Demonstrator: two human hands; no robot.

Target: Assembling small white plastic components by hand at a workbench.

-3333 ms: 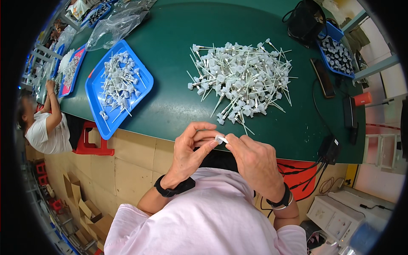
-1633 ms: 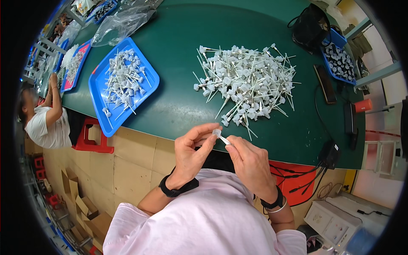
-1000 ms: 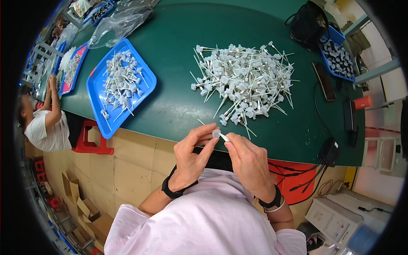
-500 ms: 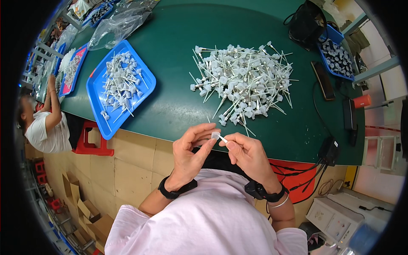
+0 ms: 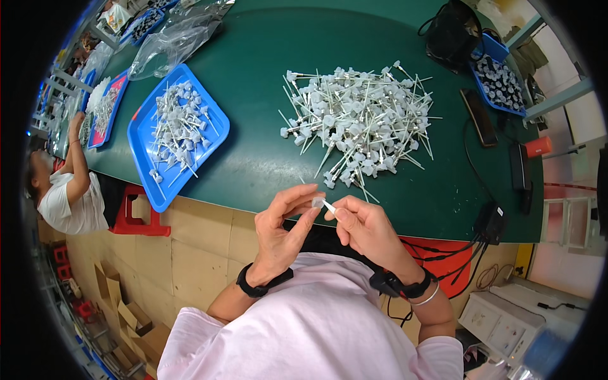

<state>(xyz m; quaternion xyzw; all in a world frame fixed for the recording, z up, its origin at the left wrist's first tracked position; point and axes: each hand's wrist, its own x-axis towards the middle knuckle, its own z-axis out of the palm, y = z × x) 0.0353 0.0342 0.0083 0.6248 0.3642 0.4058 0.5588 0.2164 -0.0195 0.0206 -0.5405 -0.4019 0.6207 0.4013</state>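
Head view: my left hand (image 5: 278, 223) pinches one small translucent-white plastic cap (image 5: 317, 202); my right hand (image 5: 366, 227) grips one slim white tapered stick (image 5: 329, 207) touching it. Since a second ago my right hand has rolled, but both pinches hold, so I judge this piece unfinished. Beyond lie one heap of white-capped stems (image 5: 361, 120) on the glossy green surface (image 5: 253, 155) and one blue plastic tray (image 5: 143, 142) holding more, both too tangled to count.

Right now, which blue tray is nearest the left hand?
The blue tray between the loose pile and the pink-lined tray; every other tray lies farther off.
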